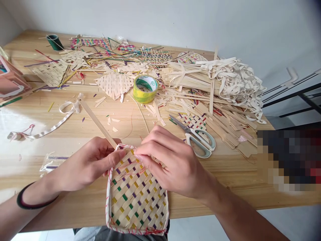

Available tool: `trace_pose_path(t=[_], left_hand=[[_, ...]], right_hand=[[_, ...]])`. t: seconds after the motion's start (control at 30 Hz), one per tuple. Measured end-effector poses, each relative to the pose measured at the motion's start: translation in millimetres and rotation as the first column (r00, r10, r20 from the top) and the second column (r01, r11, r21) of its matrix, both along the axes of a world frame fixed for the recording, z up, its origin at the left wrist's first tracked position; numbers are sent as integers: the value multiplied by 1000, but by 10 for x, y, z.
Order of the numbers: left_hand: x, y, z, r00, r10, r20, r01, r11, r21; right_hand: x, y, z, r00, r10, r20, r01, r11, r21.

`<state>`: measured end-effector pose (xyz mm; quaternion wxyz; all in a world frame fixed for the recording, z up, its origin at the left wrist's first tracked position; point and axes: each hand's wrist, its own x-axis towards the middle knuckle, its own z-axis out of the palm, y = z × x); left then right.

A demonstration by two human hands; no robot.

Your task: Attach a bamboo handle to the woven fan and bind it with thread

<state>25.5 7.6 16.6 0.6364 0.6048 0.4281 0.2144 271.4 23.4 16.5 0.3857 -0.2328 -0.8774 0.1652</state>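
A square woven bamboo fan [135, 201] rests against the table's front edge, its handle end away from me. White tape [108, 204] binds its border, sewn with red stitches. From its top left corner a flat bamboo handle [96, 122] slants up and left. My left hand [94, 162] grips that corner, thumb on the weave and fingers underneath. At the top edge my right hand [168, 159] is closed in a pinch, and its fingers hide what they hold. Loose red thread [132, 170] trails over the weave below the fingertips.
Scissors [194, 135] lie right of my right hand. Beyond are a tape roll [145, 88], woven pieces [115, 84], bamboo scraps and a heap of white cloth tape [238, 80]. A white strip [50, 129] curls at left. A dark green cup-like object [55, 43] stands far back.
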Motion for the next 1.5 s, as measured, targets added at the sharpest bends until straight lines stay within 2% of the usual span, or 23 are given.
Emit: trace_pose_path(t=[0.17,0.37,0.63,0.73,0.83,0.93,1.0,1.1,1.2,1.27,1.5], left_hand=[[3,1,20,999,-2,-34,1,1000,-11],[15,12,44,1000,-16,-2,15,999,-52],[1,11,23,1000,-6,-23,5,999,-42],[-17,16,19,1000,-30,-1,30,998,-62],[-42,8,27,997,-73,37,75,995,-69],[-66,-15,41,991,-100,91,107,991,-75],[-75,-32,48,986,-119,120,130,988,-88],[-78,-46,57,979,-140,146,152,986,-72],[-67,-40,76,980,-128,150,133,991,-26],[-57,-32,89,979,-127,162,133,991,-27],[-62,-28,77,972,-101,210,111,993,-40]], right_hand=[[-14,16,-63,1000,15,20,-16,998,60],[3,26,-57,1000,-7,4,7,999,47],[-10,11,-83,1000,-8,29,6,997,78],[31,4,-16,1000,4,-7,-4,1000,27],[149,33,115,994,-55,-95,43,991,-124],[303,131,203,971,-157,-182,96,947,-307],[374,217,196,969,-142,-200,50,912,-408],[374,307,107,981,31,-192,-125,857,-500],[273,311,-14,949,240,-205,-315,777,-544],[199,287,-81,924,291,-248,-382,711,-591],[135,235,-167,920,191,-343,-390,533,-751]])
